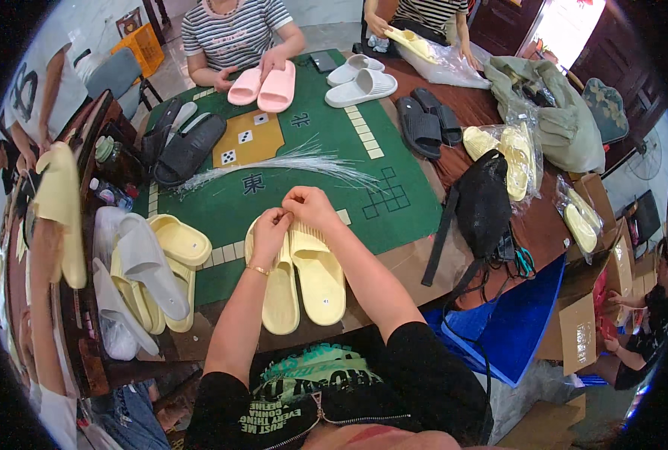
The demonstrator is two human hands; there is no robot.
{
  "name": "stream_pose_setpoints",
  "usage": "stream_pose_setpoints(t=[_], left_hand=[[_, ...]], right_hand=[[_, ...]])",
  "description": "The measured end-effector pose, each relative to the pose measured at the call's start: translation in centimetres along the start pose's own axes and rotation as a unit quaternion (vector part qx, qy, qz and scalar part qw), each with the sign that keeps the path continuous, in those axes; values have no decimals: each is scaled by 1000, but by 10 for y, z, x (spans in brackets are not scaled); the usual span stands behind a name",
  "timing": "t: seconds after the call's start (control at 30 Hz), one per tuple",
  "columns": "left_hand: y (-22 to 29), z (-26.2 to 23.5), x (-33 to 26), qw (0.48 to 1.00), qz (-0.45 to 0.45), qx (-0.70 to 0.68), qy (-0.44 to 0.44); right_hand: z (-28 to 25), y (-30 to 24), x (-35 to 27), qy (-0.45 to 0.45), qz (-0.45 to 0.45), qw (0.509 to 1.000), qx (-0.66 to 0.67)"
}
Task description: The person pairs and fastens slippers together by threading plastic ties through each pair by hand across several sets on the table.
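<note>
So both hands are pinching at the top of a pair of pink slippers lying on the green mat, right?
Not quite: the pair under the left hand and right hand is pale yellow slippers, as the head view shows. The pink slippers lie across the green mat, by another person.

A pair of slippers [304,277] is laid side by side at lower centre on the mat [394,217], with both hands — left hand [271,230], right hand [309,205] — met at its upper end. A bundle of plastic ties [289,163] is spread just above; stacked slippers [154,270] are heaped to the left, a bag [484,202] to the right.
</note>
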State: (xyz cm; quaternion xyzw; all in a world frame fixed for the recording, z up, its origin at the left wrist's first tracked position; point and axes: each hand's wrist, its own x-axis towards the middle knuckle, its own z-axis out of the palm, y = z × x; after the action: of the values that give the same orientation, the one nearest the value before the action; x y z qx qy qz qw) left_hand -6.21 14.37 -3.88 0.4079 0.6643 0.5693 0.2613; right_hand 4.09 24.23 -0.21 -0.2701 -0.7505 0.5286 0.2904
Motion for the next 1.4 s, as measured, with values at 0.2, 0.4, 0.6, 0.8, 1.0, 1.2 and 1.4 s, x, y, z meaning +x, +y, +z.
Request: stream_pose_setpoints(t=[0.2,0.4,0.6,0.8,1.0,1.2,1.4], left_hand=[[-1,3,0,1000,6,9,-8],[2,-11,-5,999,0,47,11],[1,1,-2,997,23,78,-15],[17,-4,-11,993,49,104,22],[18,-5,-13,993,48,102,41],[23,-5,-13,993,36,99,43],[23,-7,-14,995,31,84,40]], right_hand=[[-5,4,2,80,13,997,14],[13,-1,-1,-25,17,998,48],[1,0,-4,2,4,1000,8],[-2,8,1,36,35,998,43],[2,9,-1,-4,44,997,64],[1,12,1,-26,42,998,46],[3,14,2,-7,49,996,73]])
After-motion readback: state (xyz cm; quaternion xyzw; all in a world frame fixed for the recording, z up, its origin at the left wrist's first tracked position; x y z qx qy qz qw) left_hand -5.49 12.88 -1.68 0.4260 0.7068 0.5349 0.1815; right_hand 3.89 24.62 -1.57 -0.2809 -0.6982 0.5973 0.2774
